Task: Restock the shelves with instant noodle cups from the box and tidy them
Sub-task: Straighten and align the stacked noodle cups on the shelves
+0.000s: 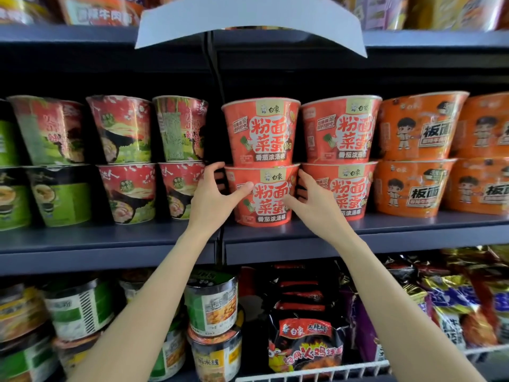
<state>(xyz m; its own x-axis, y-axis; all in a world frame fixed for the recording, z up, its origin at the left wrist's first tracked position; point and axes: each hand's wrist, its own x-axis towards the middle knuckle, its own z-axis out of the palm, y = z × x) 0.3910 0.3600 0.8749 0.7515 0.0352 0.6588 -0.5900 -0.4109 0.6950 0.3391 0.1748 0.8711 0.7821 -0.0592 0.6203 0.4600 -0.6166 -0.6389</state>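
Left hand: my left hand [213, 190] is on the left flank of the lower red noodle cup [264, 194] at frame centre, thumb pressed on its front, fingers curled round the side, gripping it.
Right hand: my right hand [312, 198] mirrors it on the cup's right flank, fingers wrapped behind, thumb on the front; clamped on the same cup.
Held cup: it stands upright on the middle shelf [303, 244], sealed, with an upper red noodle cup [263, 130] stacked on its lid.
Neighbour stack: just to the right, two more red cups [341, 158], one on the other, touching my stack.
Right of frame: orange cups [416, 153], stacked two high.
Left of frame: red-and-green cups [124, 158], also two high.
Bottom right: a white wire basket [316, 372] holding bagged noodle packs [305, 343].
Bottom centre: green-labelled tubs [210, 301], stacked.
Contents: every cup is lidded, so I cannot tell what is inside.
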